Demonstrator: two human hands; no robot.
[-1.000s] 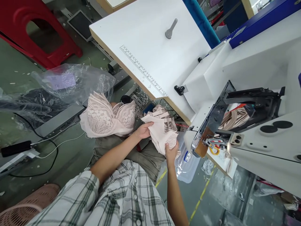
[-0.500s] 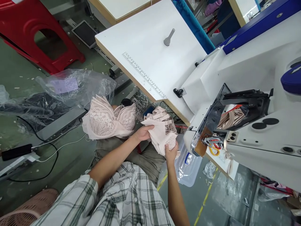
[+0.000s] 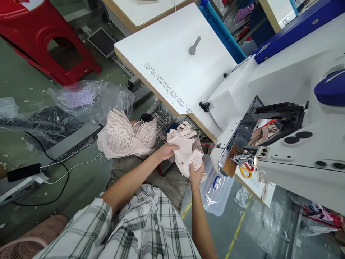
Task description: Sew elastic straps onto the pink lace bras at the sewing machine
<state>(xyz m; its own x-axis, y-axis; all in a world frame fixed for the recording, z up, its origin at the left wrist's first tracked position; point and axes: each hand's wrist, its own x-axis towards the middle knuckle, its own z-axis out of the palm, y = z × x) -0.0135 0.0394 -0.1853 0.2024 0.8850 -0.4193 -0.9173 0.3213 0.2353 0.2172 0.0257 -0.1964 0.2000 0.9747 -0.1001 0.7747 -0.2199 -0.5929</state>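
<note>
My left hand (image 3: 165, 151) grips the upper left edge of a bundle of pale pink lace garments with straps (image 3: 187, 145), fingers curled over the fabric. My right hand (image 3: 196, 174) pinches the bundle's lower edge from below. I hold the bundle over my lap, just under the edge of the white sewing table (image 3: 172, 61). A second pile of pink lace bras (image 3: 126, 135) rests on my left knee, just left of my left hand and not touched.
A white sewing machine (image 3: 293, 144) fills the right, with scissors (image 3: 244, 169) near its needle area. A clear plastic box (image 3: 215, 190) sits below. Crumpled plastic bags (image 3: 86, 99), cables, a red stool (image 3: 51, 39) and a pink basket (image 3: 32, 235) are on the floor to the left.
Both hands keep hold of the bundle and have gathered it slightly tighter. The view has drifted a little, shifting everything slightly right and down.
</note>
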